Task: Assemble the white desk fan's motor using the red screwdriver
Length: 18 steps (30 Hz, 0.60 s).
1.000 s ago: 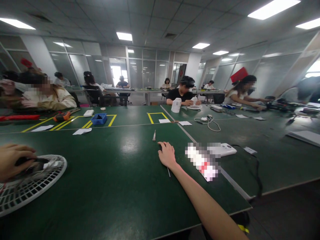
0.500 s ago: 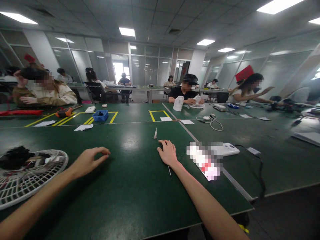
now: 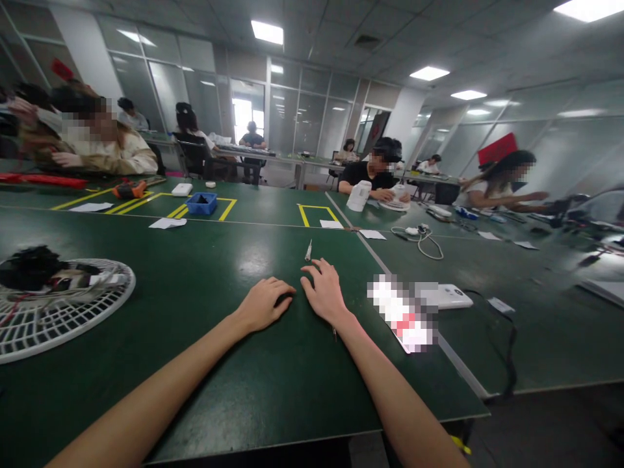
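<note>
My left hand (image 3: 263, 304) rests over the green table, thumb apart from its bent fingers, with nothing visible in it. Just to its right is my right hand (image 3: 322, 289), fingers loosely spread and no object showing in its grasp. A small pale, pointed object (image 3: 309, 251) lies just beyond the right fingertips; its kind is unclear. Under my right wrist a thin metal rod (image 3: 335, 334) shows in part, the rest hidden by the arm. Far to the left sits a white fan guard (image 3: 114, 302) carrying a black part (image 3: 32, 268) and wires.
At right lie a lit, blurred-out phone-like screen (image 3: 402, 315) and a white device (image 3: 455, 297) with a black cable. Farther back are a blue bin (image 3: 201, 203), paper slips (image 3: 168, 223), a coiled white cable (image 3: 429, 244) and yellow tape outlines. Co-workers sit across the table.
My left hand has moved right, away from the fan guard, to beside my right hand. The right hand has stayed nearly in place. The view has tilted slightly.
</note>
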Each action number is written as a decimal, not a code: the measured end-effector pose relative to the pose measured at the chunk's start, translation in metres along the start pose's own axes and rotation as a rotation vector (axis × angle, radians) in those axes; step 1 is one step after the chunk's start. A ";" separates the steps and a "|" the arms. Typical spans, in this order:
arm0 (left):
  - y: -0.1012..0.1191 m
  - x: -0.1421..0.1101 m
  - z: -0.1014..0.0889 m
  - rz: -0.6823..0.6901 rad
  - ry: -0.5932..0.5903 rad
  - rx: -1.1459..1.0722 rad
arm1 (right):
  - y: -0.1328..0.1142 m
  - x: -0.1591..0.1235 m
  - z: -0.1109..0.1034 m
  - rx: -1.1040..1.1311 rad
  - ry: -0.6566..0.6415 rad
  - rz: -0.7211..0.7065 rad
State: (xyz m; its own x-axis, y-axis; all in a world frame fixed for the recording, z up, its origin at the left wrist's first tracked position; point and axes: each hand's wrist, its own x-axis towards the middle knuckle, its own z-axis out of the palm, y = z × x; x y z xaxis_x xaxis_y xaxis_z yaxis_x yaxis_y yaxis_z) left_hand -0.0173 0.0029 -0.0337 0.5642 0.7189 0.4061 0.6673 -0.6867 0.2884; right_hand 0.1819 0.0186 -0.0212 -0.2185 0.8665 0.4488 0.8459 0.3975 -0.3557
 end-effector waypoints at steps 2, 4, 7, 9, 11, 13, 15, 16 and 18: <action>-0.001 -0.002 -0.001 0.004 -0.009 0.013 | -0.006 -0.001 0.001 0.023 -0.043 -0.090; -0.001 -0.004 0.000 0.021 -0.029 0.024 | -0.009 -0.002 0.002 0.035 -0.108 -0.153; -0.003 -0.007 0.000 0.056 -0.045 0.004 | -0.010 -0.003 0.002 0.024 -0.176 -0.167; -0.009 -0.008 -0.006 0.081 -0.037 -0.003 | -0.009 -0.004 0.001 0.014 -0.188 -0.162; -0.019 -0.009 -0.023 0.077 0.031 0.020 | -0.009 -0.005 -0.001 0.009 -0.198 -0.161; -0.031 -0.010 -0.052 -0.020 0.239 0.062 | -0.011 -0.005 -0.004 0.005 -0.226 -0.161; -0.045 -0.015 -0.089 -0.196 0.533 0.099 | -0.014 -0.004 -0.007 -0.001 -0.258 -0.166; -0.052 -0.020 -0.108 -0.281 0.670 0.138 | -0.015 -0.004 -0.008 -0.004 -0.269 -0.170; -0.068 -0.038 -0.143 -0.435 0.858 0.246 | -0.019 -0.004 -0.009 -0.016 -0.281 -0.167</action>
State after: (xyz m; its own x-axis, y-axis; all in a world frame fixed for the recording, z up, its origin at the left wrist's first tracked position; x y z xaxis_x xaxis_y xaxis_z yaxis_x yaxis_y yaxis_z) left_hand -0.1539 0.0068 0.0552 -0.2321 0.5146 0.8254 0.8699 -0.2699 0.4128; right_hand 0.1708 0.0053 -0.0090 -0.4791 0.8399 0.2550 0.7939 0.5386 -0.2823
